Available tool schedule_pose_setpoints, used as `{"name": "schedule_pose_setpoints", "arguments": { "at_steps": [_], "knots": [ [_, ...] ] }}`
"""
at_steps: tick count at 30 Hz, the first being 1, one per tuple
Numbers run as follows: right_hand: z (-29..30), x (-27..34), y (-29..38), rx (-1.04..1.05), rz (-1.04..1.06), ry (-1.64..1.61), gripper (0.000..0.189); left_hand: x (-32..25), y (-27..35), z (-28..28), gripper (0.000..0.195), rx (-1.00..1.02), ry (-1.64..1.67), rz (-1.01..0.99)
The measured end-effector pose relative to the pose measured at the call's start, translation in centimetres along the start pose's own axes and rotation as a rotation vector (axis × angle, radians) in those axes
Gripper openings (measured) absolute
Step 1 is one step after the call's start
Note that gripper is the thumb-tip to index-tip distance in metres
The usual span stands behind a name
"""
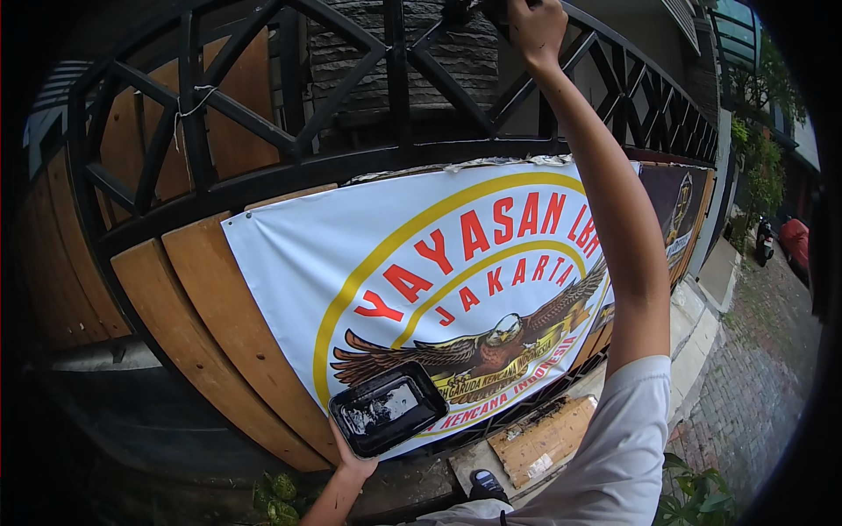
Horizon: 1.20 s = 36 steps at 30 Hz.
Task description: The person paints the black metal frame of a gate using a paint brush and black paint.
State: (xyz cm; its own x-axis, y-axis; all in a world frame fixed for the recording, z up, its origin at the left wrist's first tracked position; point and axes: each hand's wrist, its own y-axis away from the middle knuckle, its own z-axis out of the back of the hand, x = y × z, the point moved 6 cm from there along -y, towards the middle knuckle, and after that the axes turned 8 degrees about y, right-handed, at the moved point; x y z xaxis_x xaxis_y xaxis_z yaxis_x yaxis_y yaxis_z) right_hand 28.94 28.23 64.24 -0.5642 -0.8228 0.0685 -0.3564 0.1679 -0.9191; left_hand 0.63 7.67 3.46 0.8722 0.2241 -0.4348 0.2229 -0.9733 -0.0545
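Note:
My left hand [355, 454] holds a shallow black plastic tray [388, 409] from below, tilted towards me. Wet-looking black paint coats its inside, with glossy pale reflections on the bottom. My right hand [538, 29] is raised at the top edge of the view, its fingers closed around a dark, paint-covered tool [464, 9] that looks like a paintbrush. The picture's edge cuts off part of that tool. Just behind this hand run the black metal bars [454, 85] of a gate's upper lattice. Dark specks mark the right hand and wrist.
A white printed banner [283, 263] with an eagle emblem and writing hangs over the gate's wooden slats [197, 329]. Torn paper [506, 163] lines the rail above it. Below lies paint-spotted cardboard [546, 440] near my shoe [487, 484]. Leafy plants [700, 496] and a paved lane [750, 388] flank me.

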Motion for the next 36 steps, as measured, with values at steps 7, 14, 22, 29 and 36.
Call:
{"name": "schedule_pose_setpoints", "arguments": {
  "at_steps": [7,14,22,29,36],
  "knots": [
    [0.3,5.5,4.3,0.133,0.084,-0.195,0.038,-0.6,-0.7,0.9,0.075,-0.013,0.020,0.017],
    [1.4,-2.4,-3.5,-0.145,0.055,0.082,0.040,-0.7,-1.3,0.8,0.075,-0.018,0.021,-0.021],
    [4.1,-1.6,-3.3,-0.104,0.055,0.181,0.035,-2.2,-1.0,-0.1,0.075,-0.023,-0.034,-0.062],
    [2.4,-6.3,-2.4,0.117,0.106,0.429,0.039,-2.0,-1.2,-0.8,0.072,-0.012,-0.071,-0.068],
    [5.9,-4.3,-3.6,0.116,0.116,0.275,0.035,-1.5,-1.7,-1.8,0.070,0.062,-0.155,-0.029]
  ]
}}
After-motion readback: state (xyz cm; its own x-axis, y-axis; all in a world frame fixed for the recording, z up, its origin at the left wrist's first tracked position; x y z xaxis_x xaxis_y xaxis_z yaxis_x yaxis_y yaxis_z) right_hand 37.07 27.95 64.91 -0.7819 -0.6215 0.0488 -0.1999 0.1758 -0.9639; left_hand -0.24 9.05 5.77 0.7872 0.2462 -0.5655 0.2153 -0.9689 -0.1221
